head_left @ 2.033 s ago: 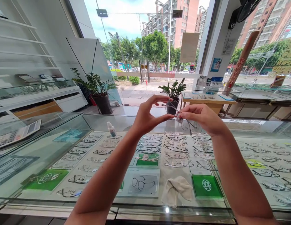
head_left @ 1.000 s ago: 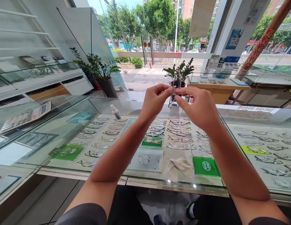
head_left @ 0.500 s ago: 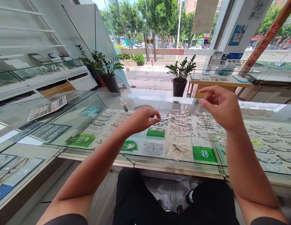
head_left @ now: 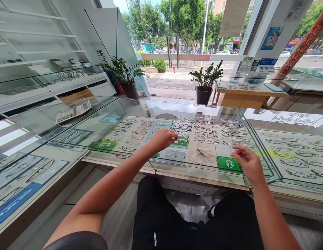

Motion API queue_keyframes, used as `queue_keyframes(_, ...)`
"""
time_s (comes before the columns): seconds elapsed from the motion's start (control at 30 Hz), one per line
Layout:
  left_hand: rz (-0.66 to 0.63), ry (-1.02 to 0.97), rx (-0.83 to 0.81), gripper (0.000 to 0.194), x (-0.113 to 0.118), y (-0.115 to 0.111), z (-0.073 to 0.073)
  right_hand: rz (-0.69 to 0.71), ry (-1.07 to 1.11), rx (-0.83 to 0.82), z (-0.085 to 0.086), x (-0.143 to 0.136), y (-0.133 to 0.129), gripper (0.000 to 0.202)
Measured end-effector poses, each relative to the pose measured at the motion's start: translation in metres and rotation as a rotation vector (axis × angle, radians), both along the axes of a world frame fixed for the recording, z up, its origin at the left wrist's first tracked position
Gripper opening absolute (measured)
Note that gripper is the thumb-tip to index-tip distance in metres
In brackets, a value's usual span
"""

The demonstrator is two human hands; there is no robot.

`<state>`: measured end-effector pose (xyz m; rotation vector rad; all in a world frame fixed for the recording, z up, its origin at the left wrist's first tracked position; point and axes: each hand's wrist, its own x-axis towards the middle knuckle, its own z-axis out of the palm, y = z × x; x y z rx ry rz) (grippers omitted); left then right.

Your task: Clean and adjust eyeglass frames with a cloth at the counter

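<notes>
My left hand (head_left: 163, 139) is above the glass display counter (head_left: 163, 170), its thumb and fingers pinched together. A small pale bit shows at the fingertips, too little to name. Lower on the right, my right hand (head_left: 248, 162) has thumb and forefinger close together near a green square mat (head_left: 229, 164) with a white logo. Whatever lies between them, if anything, I cannot make out. A beige cloth (head_left: 203, 155) lies crumpled between the hands. Below my left hand are a green card (head_left: 182, 141) and a pale sheet with a pair of glasses (head_left: 172, 155).
Rows of eyeglass frames (head_left: 205, 130) fill the counter. A small spray bottle (head_left: 147, 111) stands toward the back, with a calculator (head_left: 74, 111) at left. Potted plants (head_left: 204, 93) stand beyond, before the shop window.
My right hand has come down toward the counter, its thumb and forefinger closing together. My left hand stays pinched; the thin silvery thing at its fingertips no longer shows clearly. The view has shifted.
</notes>
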<state>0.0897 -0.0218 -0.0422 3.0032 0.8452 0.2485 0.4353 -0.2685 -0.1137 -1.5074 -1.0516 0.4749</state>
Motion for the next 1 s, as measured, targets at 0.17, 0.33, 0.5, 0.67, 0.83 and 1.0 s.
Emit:
queue_keyframes(0.17, 0.023, -0.016, 0.005, 0.028, -0.002, 0.005, -0.006, 0.003, 0.117, 0.070, -0.007, 0.008, 0.000, 0.032)
queue_keyframes(0.33, 0.036, -0.003, -0.013, 0.029, -0.002, 0.007, -0.009, 0.010, 0.124, 0.057, -0.007, 0.011, -0.002, 0.031)
queue_keyframes(0.5, 0.056, -0.011, -0.022, 0.029, -0.001, 0.007, -0.009, 0.035, 0.159, 0.012, -0.006, 0.011, -0.004, 0.028)
queue_keyframes(0.67, 0.073, -0.172, 0.040, 0.035, -0.008, 0.007, -0.004, 0.042, 0.198, -0.004, -0.009, 0.017, -0.004, 0.022)
queue_keyframes(0.83, 0.257, -0.447, 0.189, 0.036, -0.025, 0.014, -0.006, 0.074, 0.215, 0.032, -0.012, 0.021, -0.004, 0.012)
queue_keyframes(1.0, 0.273, -0.462, 0.135, 0.035, -0.035, 0.022, -0.008, 0.098, 0.242, 0.052, -0.011, 0.020, -0.005, 0.008)
